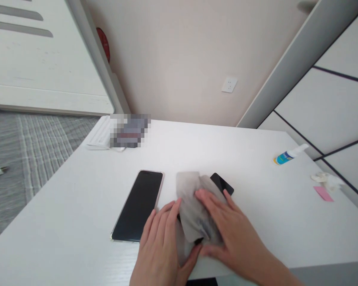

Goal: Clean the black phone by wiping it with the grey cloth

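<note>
A crumpled grey cloth (pixel 193 206) lies bunched on the white table (pixel 62 206), and both hands grip it. My left hand (pixel 161 242) holds its left side, close to a black-screened smartphone (pixel 137 205) with a pale rose frame lying face up. My right hand (pixel 229 228) presses on the cloth from the right. A second black phone (pixel 222 183) sticks out from under the cloth at the far side, with most of it hidden.
Toward the right of the table stand a small blue-and-white spray bottle (pixel 289 154), a crumpled white tissue (pixel 326 180) and a pink note (pixel 323 194). A white item (pixel 99 135) and a pixelated object (pixel 129 131) sit at the far edge. A grey rug (pixel 41 151) lies left.
</note>
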### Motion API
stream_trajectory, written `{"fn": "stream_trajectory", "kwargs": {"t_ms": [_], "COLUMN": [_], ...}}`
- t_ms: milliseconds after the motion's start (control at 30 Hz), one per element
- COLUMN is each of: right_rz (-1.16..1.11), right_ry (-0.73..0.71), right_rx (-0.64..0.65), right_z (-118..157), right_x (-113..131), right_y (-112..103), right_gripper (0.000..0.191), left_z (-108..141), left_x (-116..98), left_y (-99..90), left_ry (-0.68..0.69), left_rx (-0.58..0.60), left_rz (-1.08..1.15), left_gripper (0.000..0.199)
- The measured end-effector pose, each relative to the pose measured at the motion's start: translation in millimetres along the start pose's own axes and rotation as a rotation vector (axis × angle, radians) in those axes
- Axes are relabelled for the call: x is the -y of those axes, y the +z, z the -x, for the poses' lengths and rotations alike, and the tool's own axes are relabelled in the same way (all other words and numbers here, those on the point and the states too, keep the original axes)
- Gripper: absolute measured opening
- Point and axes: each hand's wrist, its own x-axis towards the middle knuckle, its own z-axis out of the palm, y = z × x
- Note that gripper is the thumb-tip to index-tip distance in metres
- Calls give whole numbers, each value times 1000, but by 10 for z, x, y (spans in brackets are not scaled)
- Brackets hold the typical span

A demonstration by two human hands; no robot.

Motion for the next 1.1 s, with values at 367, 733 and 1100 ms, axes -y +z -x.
{"fn": "stream_trajectory", "kwargs": {"t_ms": [367, 733, 1100], "right_rz": [52, 116, 124], "right_ry": [-66, -203, -187], "right_rx": [22, 23, -68], "right_z": [3, 259, 145], "right_x": [45, -92, -165], "right_y": [24, -75, -27], "right_gripper": [96, 97, 90], "left_z": [-23, -36, 21], "left_x": [-10, 37, 124], "left_y": [-54, -23, 48], "left_ry": [0, 28, 93], "left_rx": [-17, -19, -23], "left_rz": [-38, -72, -73], "left_gripper": [58, 57, 63]}}
